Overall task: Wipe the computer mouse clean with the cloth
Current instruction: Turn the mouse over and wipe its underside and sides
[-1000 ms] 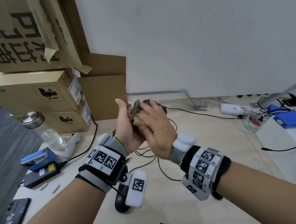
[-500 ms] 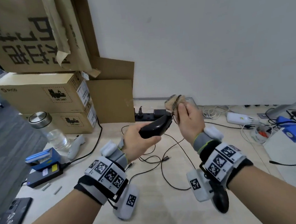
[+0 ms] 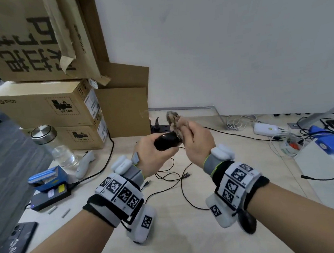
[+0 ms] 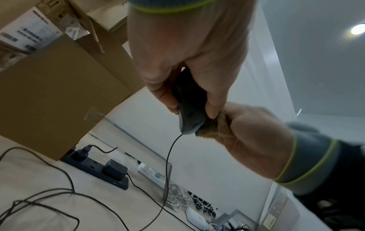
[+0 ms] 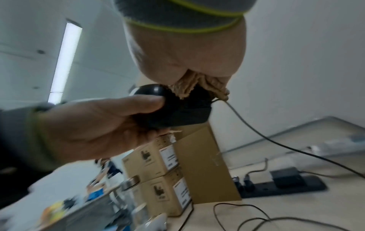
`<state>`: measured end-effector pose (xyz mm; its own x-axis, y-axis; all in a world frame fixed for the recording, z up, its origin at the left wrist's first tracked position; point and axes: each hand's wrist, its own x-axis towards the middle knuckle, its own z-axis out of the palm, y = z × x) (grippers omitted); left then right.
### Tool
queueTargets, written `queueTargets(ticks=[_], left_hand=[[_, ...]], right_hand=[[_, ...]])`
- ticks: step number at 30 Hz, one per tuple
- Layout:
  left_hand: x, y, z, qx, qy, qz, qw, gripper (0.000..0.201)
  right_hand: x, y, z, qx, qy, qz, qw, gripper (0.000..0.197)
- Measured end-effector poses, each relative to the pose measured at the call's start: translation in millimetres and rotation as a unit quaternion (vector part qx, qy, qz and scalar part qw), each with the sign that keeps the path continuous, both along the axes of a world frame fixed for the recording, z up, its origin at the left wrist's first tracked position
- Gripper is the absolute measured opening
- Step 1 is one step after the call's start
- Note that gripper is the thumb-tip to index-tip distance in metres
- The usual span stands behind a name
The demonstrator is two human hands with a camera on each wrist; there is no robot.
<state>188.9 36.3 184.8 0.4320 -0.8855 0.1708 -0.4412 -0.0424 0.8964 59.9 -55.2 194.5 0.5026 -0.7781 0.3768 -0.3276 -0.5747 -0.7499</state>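
Observation:
A black wired computer mouse (image 3: pixel 166 141) (image 4: pixel 190 107) (image 5: pixel 177 109) is held up above the desk by my left hand (image 3: pixel 154 154) (image 4: pixel 187 59) (image 5: pixel 94 126), fingers and thumb curled round its sides. My right hand (image 3: pixel 196 142) (image 4: pixel 254 140) (image 5: pixel 189 62) grips a bunched tan cloth (image 3: pixel 175 122) (image 4: pixel 215 125) (image 5: pixel 195 87) and presses it against the front end of the mouse. The mouse's cable (image 4: pixel 168 157) (image 5: pixel 276 140) hangs down toward the desk.
Cardboard boxes (image 3: pixel 48 107) are stacked at the back left beside a glass bottle (image 3: pixel 55 146). A black power strip (image 4: pixel 94 168) (image 5: pixel 284 184) lies by the wall. Loose black cables (image 3: pixel 177 177) cross the desk (image 3: pixel 190 239). White and blue devices (image 3: pixel 326 154) sit at the right, a phone (image 3: pixel 10 250) at bottom left.
A second ago both hands were clasped together round the mouse and cloth. They then separated, and now the right hand has brought the cloth back against the mouse's front end.

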Motion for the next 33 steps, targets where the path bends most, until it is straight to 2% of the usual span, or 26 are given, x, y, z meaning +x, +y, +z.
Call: queueTargets(ticks=[2,4,6,8,10,12,14,16,18,20,21,23,25,28,31,33], left_hand=[[-2.6,-1.4,1.2,0.010,-0.018,0.027,0.999,0.015],[-3.0,-2.9,1.9,0.039,-0.004,0.049,0.998,0.023],[-1.9,-2.1,5.8,0.033,0.000,0.028,0.999,0.014],[2.3,-0.9,5.5,0.001,-0.027,0.003,1.000,0.010],[5.7,2.5,4.1,0.009,-0.024,0.013,1.000,0.010],[6.1,6.7,4.8,0.012,0.017,0.028,0.999,0.015],[2.8,8.9,11.6,0.011,0.078,0.034,0.996,0.028],[-2.8,10.8,18.6,0.008,0.131,0.035,0.991,0.039],[-8.0,9.7,20.3,0.019,0.182,0.029,0.983,0.038],[-13.4,7.2,25.7,0.020,0.310,-0.001,0.950,0.032],[-15.7,5.1,29.2,0.021,0.394,-0.028,0.919,0.043],[-18.0,1.0,35.7,0.016,0.525,-0.065,0.849,0.080],[-18.8,0.5,42.1,-0.006,0.584,-0.070,0.809,0.098],[-19.1,-2.0,40.9,-0.024,0.587,-0.062,0.807,0.098],[-15.9,-4.6,37.7,-0.025,0.564,-0.084,0.821,0.093],[-15.4,-4.9,34.7,-0.018,0.530,-0.083,0.844,0.079]], right_hand=[[9.1,21.2,1.9,-0.049,-0.011,0.064,0.997,0.027],[17.7,37.8,-0.9,-0.087,-0.010,0.135,0.987,0.028],[17.7,33.4,0.8,-0.108,-0.011,0.143,0.984,0.029],[10.1,17.1,3.6,-0.115,-0.014,0.120,0.986,0.025],[1.6,-2.4,1.0,-0.055,0.006,0.051,0.997,0.019],[-1.0,-20.7,-6.5,0.051,0.012,-0.050,0.997,0.021],[-3.1,-29.1,-7.0,0.121,-0.037,-0.111,0.986,0.030],[-2.9,-25.4,-0.1,0.131,-0.079,-0.121,0.981,0.028],[-0.4,-14.3,6.9,0.098,-0.084,-0.097,0.987,0.023],[2.7,-0.5,10.2,0.047,-0.081,-0.042,0.995,0.023],[4.1,6.9,10.2,0.017,-0.079,-0.004,0.997,0.022],[7.6,21.9,6.5,-0.058,-0.067,0.067,0.994,0.020],[12.9,33.5,0.7,-0.152,-0.027,0.115,0.981,0.028],[15.5,31.2,-8.0,-0.237,0.016,0.139,0.961,0.036],[10.4,13.5,-7.0,-0.220,0.020,0.117,0.968,0.039],[7.3,6.5,-3.2,-0.181,0.002,0.079,0.980,0.034]])
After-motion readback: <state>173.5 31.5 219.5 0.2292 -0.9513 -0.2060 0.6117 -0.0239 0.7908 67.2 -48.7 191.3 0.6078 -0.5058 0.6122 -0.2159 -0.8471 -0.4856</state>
